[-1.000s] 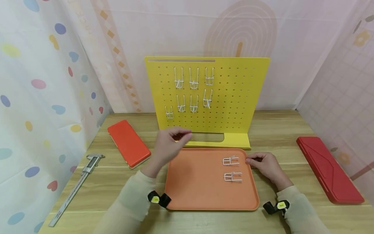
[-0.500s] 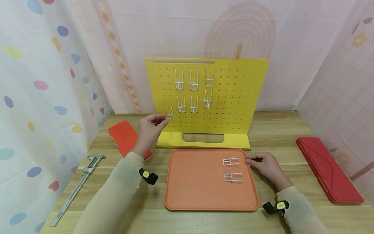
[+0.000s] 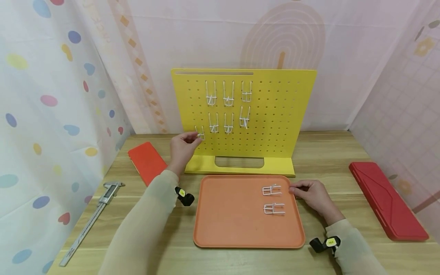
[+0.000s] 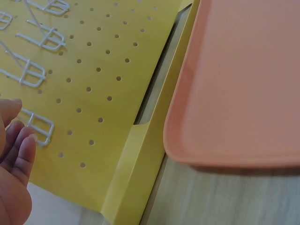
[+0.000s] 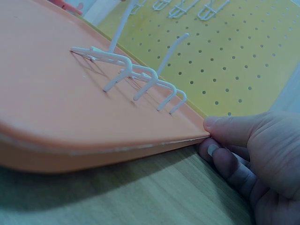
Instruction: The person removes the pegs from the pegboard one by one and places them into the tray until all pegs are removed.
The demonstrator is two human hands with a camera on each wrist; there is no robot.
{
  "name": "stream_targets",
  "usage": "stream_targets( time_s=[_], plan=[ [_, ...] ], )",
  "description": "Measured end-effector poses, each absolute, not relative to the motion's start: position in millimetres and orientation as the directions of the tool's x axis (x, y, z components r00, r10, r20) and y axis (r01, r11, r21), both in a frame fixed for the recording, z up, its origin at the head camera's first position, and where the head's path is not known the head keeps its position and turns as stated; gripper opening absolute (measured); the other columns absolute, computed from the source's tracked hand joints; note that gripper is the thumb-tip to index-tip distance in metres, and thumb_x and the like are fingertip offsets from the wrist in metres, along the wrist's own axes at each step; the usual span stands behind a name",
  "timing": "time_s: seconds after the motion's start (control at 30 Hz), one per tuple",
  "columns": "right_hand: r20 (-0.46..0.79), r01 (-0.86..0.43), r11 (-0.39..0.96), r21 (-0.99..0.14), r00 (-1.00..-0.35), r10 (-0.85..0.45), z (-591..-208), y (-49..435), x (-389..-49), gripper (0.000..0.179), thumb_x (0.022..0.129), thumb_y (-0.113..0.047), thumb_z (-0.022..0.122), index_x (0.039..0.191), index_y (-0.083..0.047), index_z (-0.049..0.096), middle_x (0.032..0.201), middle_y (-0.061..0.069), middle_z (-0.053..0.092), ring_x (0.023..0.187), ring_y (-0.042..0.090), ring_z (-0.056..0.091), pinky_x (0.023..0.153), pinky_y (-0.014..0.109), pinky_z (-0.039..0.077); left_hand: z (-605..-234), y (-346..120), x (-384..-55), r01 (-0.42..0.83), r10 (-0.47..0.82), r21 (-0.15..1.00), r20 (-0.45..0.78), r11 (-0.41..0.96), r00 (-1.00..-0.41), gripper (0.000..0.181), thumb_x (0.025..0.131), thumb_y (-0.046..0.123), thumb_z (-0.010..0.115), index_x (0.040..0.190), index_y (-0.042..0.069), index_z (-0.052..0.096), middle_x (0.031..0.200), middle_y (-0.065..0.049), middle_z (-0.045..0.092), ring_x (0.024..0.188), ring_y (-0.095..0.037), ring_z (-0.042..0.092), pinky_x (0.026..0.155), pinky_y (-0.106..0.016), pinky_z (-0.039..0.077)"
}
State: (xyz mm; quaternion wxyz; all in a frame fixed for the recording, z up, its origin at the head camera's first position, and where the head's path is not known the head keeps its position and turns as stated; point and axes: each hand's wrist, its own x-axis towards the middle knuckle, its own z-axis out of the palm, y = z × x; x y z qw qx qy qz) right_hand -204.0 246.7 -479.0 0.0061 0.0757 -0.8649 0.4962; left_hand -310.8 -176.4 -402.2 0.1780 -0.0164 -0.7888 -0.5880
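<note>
A yellow pegboard (image 3: 268, 114) stands upright behind the orange tray (image 3: 227, 214). Several white wire hooks hang on its left half. My left hand (image 3: 183, 148) is at the lowest left hook (image 3: 203, 136), thumb and fingertips pinching its front part. In the left wrist view, the fingers cover part of that hook (image 4: 44, 126). My right hand (image 3: 313, 194) pinches the tray's right rim near the far corner, thumb on top and fingers beneath, as the right wrist view shows. Two loose wire hooks, a farther one (image 3: 271, 190) and a nearer one (image 3: 274, 208), lie on the tray's right side.
On the left of the wooden table lie a bright red flat case (image 3: 148, 160), partly behind my left arm, and a digital caliper (image 3: 97, 214). A darker red case (image 3: 386, 200) lies at the right. Patterned curtains (image 3: 148, 57) enclose the back and sides.
My left hand has moved left and up from over the tray's far edge to the lowest left hook, and now pinches it. The right hand keeps its place at the tray rim.
</note>
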Motion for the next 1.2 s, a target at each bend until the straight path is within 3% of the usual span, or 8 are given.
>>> stream_targets(
  time_s=[0.47, 0.77, 1.03, 1.2],
  plan=[
    [0.081, -0.131, 0.498, -0.858, -0.989, -0.121, -479.5, 246.3, -205.3, 0.022, 0.086, -0.020, 0.075, 0.097, -0.001, 0.075, 0.093, 0.012, 0.072, 0.080, 0.005, 0.063, 0.067, 0.021, 0.052, -403.2, -172.4, -313.4, 0.265, -0.194, 0.929, 0.319, 0.258, -0.928, 0.024, 0.083, 0.024, 0.078, 0.099, 0.006, 0.077, 0.090, -0.006, 0.072, 0.079, -0.013, 0.065, 0.066, -0.021, 0.053],
    [0.087, -0.134, 0.514, -0.847, -0.990, -0.115, -479.9, 245.8, -204.5, 0.021, 0.086, -0.021, 0.075, 0.096, -0.002, 0.075, 0.093, 0.011, 0.072, 0.080, 0.005, 0.063, 0.067, 0.022, 0.052, -398.7, -169.9, -309.8, 0.273, -0.194, 0.936, 0.317, 0.223, -0.928, 0.024, 0.085, 0.020, 0.076, 0.101, 0.003, 0.075, 0.092, -0.009, 0.073, 0.080, -0.015, 0.069, 0.069, -0.022, 0.054],
    [0.072, -0.120, 0.514, -0.849, -0.991, -0.112, -478.6, 245.8, -203.6, 0.022, 0.086, -0.021, 0.074, 0.097, -0.002, 0.075, 0.094, 0.011, 0.072, 0.081, 0.007, 0.063, 0.067, 0.022, 0.052, -397.5, -170.6, -305.9, 0.274, -0.203, 0.940, 0.314, 0.203, -0.927, 0.024, 0.086, 0.019, 0.075, 0.102, 0.002, 0.075, 0.093, -0.012, 0.072, 0.079, -0.016, 0.070, 0.075, -0.035, 0.057],
    [0.077, -0.128, 0.502, -0.856, -0.990, -0.120, -477.6, 245.6, -203.3, 0.022, 0.086, -0.020, 0.075, 0.097, -0.001, 0.075, 0.093, 0.011, 0.072, 0.079, 0.006, 0.063, 0.066, 0.022, 0.052, -397.4, -169.8, -304.4, 0.312, -0.204, 0.923, 0.358, 0.224, -0.911, 0.024, 0.085, 0.020, 0.076, 0.100, 0.001, 0.076, 0.091, -0.014, 0.072, 0.078, -0.016, 0.069, 0.067, -0.022, 0.055]
  ],
)
